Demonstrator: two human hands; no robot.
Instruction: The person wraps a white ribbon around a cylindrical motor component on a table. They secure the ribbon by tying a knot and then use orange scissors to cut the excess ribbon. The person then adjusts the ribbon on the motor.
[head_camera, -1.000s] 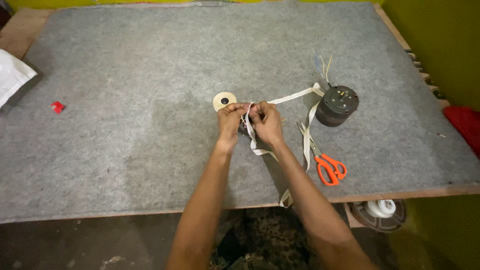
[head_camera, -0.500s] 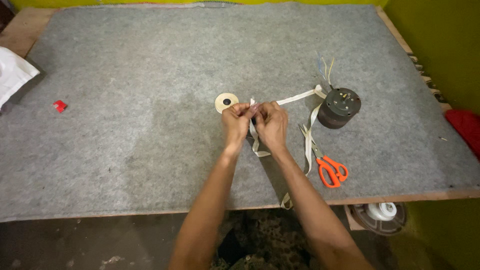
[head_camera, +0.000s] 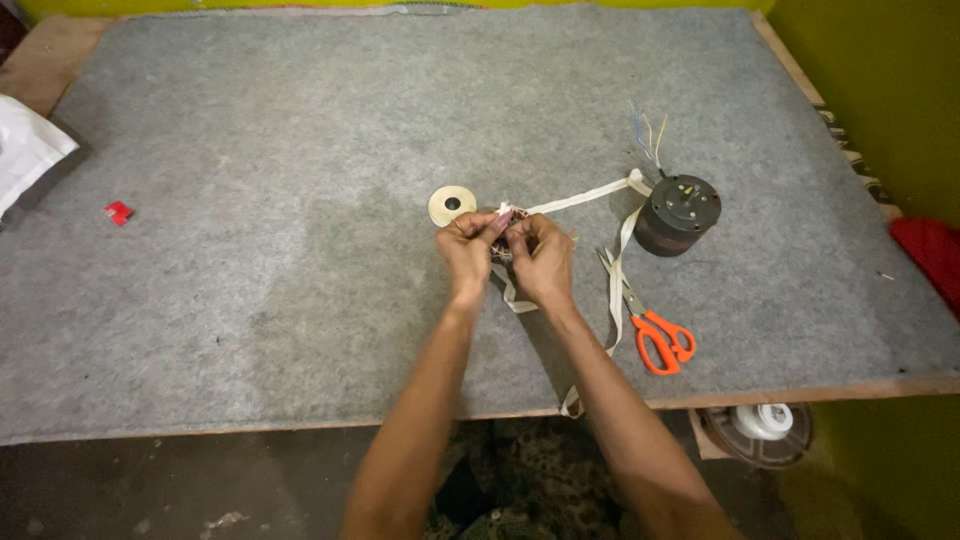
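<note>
Both hands meet mid-table on the felt mat (head_camera: 300, 150), left hand (head_camera: 467, 250) beside right hand (head_camera: 543, 258), pinching the cloth tape (head_camera: 580, 200). Tape roll (head_camera: 452, 204) just behind left hand. Motor (head_camera: 678, 214) right of hands, scissors (head_camera: 655, 335) before it. Small block (head_camera: 119, 212) far left.

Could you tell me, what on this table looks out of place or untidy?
The cream tape trails loose from the hands past the dark round motor part, and one end hangs over the table's front edge. A small red scrap lies alone at far left.
</note>
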